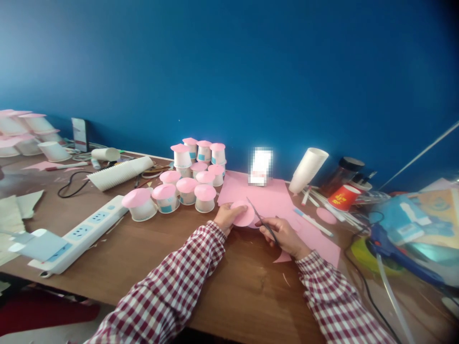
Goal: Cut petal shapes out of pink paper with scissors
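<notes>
My left hand (226, 216) pinches a round pink paper disc (244, 215) just above the brown table. Beside it, my right hand (285, 235) grips a pair of scissors (261, 220) whose blades point up and left, touching the disc's right edge. Under both hands lies a sheet of pink paper (272, 198), with a small pink offcut (283, 258) near my right wrist. Both sleeves are red-and-white checked.
Several upturned white paper cups with pink tops (190, 177) cluster left of the paper. A white power strip (84, 231) lies at the left, a cup stack (120, 173) behind it. Pens (312, 220), a red cup (343, 197) and a blue glue gun (394, 248) crowd the right.
</notes>
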The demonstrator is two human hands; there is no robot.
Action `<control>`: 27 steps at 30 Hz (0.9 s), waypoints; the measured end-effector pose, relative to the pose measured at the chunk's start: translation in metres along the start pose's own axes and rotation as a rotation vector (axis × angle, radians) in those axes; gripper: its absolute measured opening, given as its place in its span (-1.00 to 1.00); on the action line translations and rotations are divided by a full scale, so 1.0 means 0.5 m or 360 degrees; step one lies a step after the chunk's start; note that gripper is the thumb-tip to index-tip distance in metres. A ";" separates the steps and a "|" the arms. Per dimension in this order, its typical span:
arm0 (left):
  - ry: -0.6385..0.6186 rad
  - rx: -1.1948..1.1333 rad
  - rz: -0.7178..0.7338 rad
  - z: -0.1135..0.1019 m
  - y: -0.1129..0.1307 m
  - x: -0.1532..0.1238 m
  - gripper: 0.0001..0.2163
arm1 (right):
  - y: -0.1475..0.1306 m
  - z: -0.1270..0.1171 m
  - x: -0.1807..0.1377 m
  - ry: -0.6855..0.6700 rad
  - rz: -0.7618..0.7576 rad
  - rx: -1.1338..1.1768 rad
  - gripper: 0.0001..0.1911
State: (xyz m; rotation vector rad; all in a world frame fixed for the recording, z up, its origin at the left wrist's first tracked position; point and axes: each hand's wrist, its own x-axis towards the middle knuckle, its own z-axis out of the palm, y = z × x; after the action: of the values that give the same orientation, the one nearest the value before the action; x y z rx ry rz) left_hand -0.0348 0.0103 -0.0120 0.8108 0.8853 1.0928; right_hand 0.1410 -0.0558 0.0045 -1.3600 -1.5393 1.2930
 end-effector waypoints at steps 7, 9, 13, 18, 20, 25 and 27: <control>-0.0011 0.0013 -0.0010 -0.004 0.003 0.001 -0.70 | 0.006 -0.002 0.002 -0.0021 -0.0051 -0.0041 -0.58; 0.0001 0.0037 -0.0022 -0.006 0.004 0.002 -0.70 | 0.004 -0.002 0.002 -0.0025 -0.0057 -0.0045 -0.57; 0.0002 0.0061 -0.0030 -0.009 0.003 0.007 -0.70 | 0.001 -0.003 0.001 -0.0033 -0.0033 -0.0037 -0.55; -0.0023 0.0090 -0.0046 -0.015 0.002 0.013 -0.69 | 0.001 -0.004 0.002 -0.0039 -0.0016 -0.0042 -0.55; -0.0030 0.0111 -0.0055 -0.018 0.003 0.014 -0.70 | 0.002 -0.004 0.002 -0.0037 -0.0018 -0.0046 -0.55; -0.0052 0.0142 -0.0079 -0.021 0.010 0.013 -0.72 | 0.003 -0.006 0.003 -0.0071 -0.0023 -0.0066 -0.57; -0.0059 0.0146 -0.0090 -0.022 0.013 0.012 -0.73 | 0.003 -0.007 0.003 -0.0080 -0.0016 -0.0083 -0.57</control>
State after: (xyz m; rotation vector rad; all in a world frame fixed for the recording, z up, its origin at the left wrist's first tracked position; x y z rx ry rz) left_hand -0.0461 0.0189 -0.0122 0.8739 0.9273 0.9908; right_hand 0.1444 -0.0535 0.0038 -1.3599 -1.6221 1.2980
